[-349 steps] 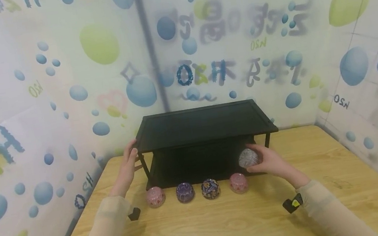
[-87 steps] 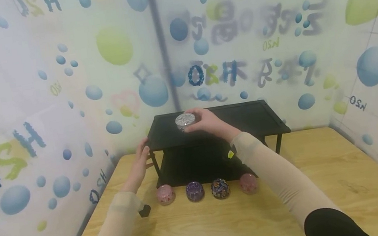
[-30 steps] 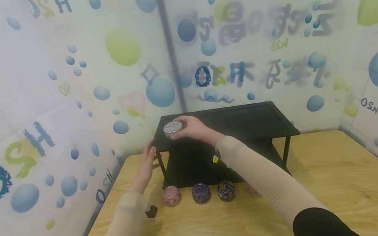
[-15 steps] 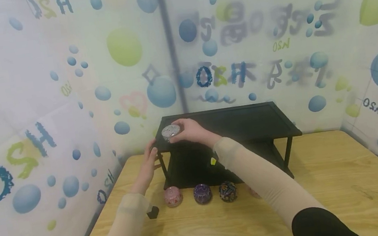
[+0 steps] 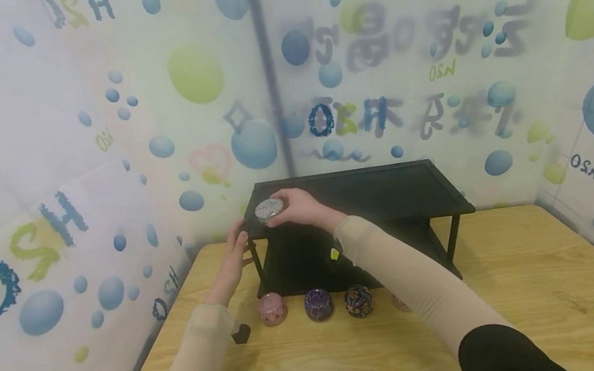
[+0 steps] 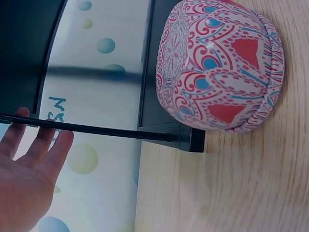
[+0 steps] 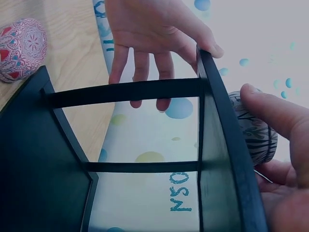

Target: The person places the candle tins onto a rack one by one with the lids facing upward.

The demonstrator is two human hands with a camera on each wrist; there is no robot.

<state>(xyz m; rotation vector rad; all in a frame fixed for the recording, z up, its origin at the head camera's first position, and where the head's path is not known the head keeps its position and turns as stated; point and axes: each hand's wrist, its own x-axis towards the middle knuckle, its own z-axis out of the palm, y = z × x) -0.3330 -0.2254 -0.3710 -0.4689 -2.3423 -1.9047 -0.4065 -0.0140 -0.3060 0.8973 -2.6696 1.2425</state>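
Observation:
My right hand (image 5: 303, 208) pinches a small round silver tin with dark patterning (image 5: 269, 211) between thumb and fingers. The tin is at the left end of the black two-tier rack's (image 5: 367, 194) top; whether it bears on the panel I cannot tell. At the rack's left side is my left hand (image 5: 231, 264). Its thumb touches the top edge, and its nearly straight fingers (image 6: 58, 154) pass behind the corner post. Along the rack's front stand a pink tin (image 5: 272, 309), a purple tin (image 5: 319, 305) and a dark floral tin (image 5: 359, 301).
Another pink tin (image 5: 400, 303) is mostly hidden by my right forearm. The rack stands on a wooden table (image 5: 322, 366), near a patterned wall covering (image 5: 372, 73) at the back and sides. A dark wrist camera (image 5: 241, 334) hangs beneath my left cuff.
My right hand has carried the silver tin from the rack's lower right front up over the top and leftward. In the last half second it barely moves. My left hand stays at the post.

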